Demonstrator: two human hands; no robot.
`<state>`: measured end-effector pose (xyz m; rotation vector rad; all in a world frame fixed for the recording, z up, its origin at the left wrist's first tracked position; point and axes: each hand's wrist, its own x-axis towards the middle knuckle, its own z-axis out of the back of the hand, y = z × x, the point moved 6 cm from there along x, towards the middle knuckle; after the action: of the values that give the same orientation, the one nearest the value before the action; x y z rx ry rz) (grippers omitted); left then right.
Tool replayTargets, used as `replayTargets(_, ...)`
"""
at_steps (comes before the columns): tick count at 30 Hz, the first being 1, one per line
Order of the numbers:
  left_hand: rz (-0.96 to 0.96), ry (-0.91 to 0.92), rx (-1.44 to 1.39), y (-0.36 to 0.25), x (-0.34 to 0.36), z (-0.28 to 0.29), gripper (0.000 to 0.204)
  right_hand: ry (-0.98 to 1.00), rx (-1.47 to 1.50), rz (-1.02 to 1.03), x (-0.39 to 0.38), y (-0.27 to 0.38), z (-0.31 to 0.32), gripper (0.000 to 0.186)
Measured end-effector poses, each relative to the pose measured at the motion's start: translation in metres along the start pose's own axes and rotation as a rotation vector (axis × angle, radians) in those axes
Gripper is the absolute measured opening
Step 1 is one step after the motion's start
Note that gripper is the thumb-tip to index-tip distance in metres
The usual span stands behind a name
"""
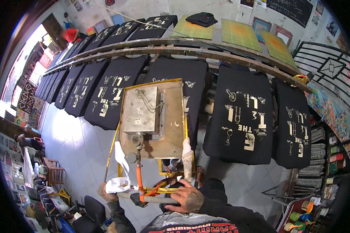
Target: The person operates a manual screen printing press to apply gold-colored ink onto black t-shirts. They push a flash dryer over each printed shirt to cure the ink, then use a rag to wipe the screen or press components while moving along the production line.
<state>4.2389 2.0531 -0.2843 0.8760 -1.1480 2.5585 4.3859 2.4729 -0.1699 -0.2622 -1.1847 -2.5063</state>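
Note:
In front of me stands a metal heater panel (pixel 169 146) in a yellow frame, with a box-shaped housing (pixel 139 110) on top and an orange hose (pixel 139 179) running from its valve. My right hand (pixel 188 199) is closed over the grey handlebar (pixel 157 199) on my side. At the bar's left end my left hand (pixel 107 193) is closed too, beside a white cloth (pixel 118 185) and a thin yellow rod (pixel 112 153); its fingers are partly hidden. The panel covers part of a black printed T-shirt (pixel 177 70).
Black printed T-shirts (pixel 237 112) lie on boards along a long rack (pixel 175 49). Yellow-green boards (pixel 240 34) and folded black cloth (pixel 201 19) are on the far row. A black chair (pixel 93 209) is at left, paint pots (pixel 307 206) at right. A person in red (pixel 70 35) is far left.

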Motion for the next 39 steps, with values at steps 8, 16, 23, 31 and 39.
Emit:
replayTargets(8,-0.123,0.164,0.081,-0.069,0.024,-0.008,0.033,0.087,-0.245,-0.395,0.023,0.036,-0.031,0.056)
replayTargets(16,-0.215,0.298,-0.059,-0.101,0.045,-0.007,0.022,-0.098,-0.401,-0.654,0.034,0.037,-0.041,0.04)
replayTargets(23,-0.224,0.324,-0.117,-0.101,0.055,-0.007,0.016,-0.142,-0.523,-0.695,0.036,0.041,-0.048,0.037)
replayTargets(31,-0.283,0.287,-0.083,-0.097,0.053,-0.007,0.019,-0.128,-0.599,-0.712,0.028,0.032,-0.051,0.023)
replayTargets(39,-0.384,0.294,-0.074,-0.112,0.057,-0.001,0.043,-0.044,-0.62,-0.645,0.028,0.035,-0.051,0.025)
